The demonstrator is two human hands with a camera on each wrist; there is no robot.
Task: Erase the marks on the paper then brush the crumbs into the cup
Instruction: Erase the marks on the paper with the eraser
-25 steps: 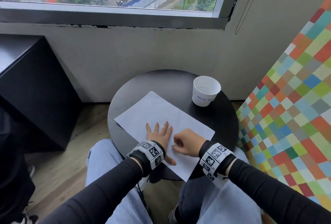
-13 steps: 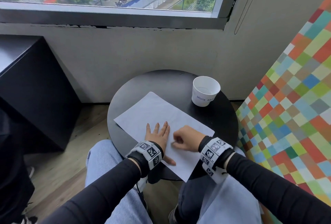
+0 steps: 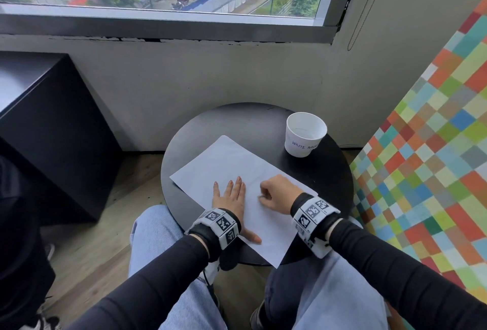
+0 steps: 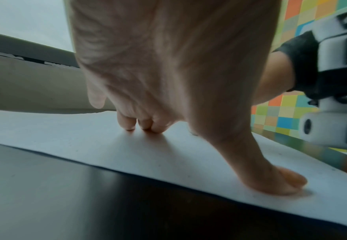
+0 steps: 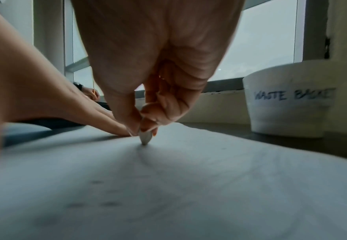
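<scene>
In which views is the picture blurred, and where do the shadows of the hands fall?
Head view: sharp, lines bent by the wide angle. Left wrist: right hand's wristband smeared; left hand shadows the paper. Right wrist: near paper blurred; right hand pinches the eraser, shadow beneath.

Bare paper (image 3: 232,163) ahead of both hands, cup (image 3: 303,137) beyond the right hand (image 3: 276,194) — left hand (image 3: 230,195) close beside it
</scene>
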